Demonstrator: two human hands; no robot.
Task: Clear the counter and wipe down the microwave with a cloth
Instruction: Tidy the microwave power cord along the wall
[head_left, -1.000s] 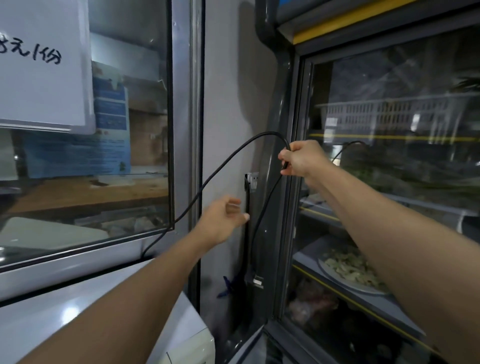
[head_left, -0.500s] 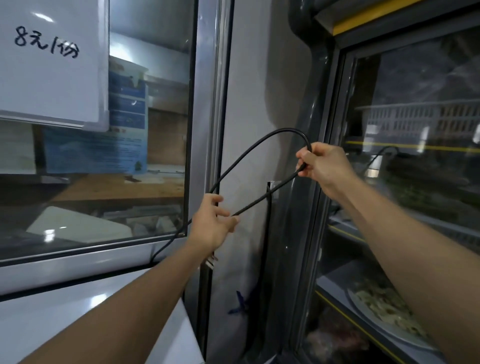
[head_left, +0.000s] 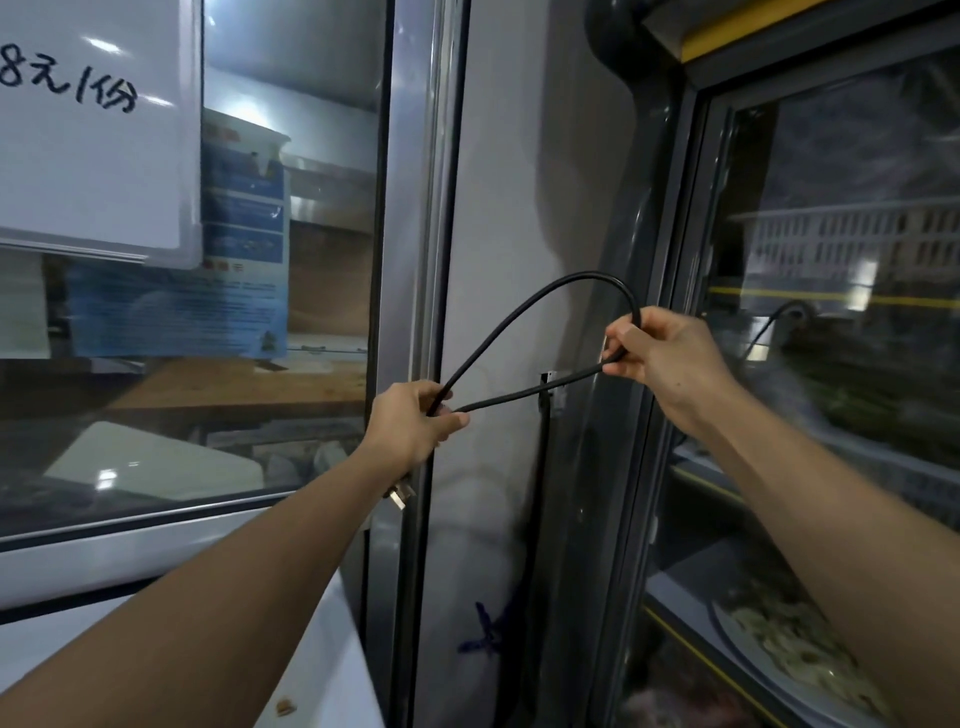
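A black power cord (head_left: 524, 312) is folded into a loop between my two hands, in front of a grey wall strip. My left hand (head_left: 413, 423) grips both strands at the loop's lower end, and the metal prongs of the plug (head_left: 399, 496) stick out below that hand. My right hand (head_left: 662, 353) pinches the cord at the bend on the right. The white top of an appliance (head_left: 322, 670), likely the microwave, lies at the bottom under my left forearm. No cloth is in view.
A glass-door fridge (head_left: 691, 291) stands on the right, with a plate of food (head_left: 789, 660) on a low shelf. A window (head_left: 291, 291) with a whiteboard sign (head_left: 98, 156) fills the left. A small bracket (head_left: 548, 379) is fixed to the wall behind the cord.
My left hand has closed on both strands of the cord, tightening the loop. My right hand has stayed at the bend. The view has shifted slightly left.
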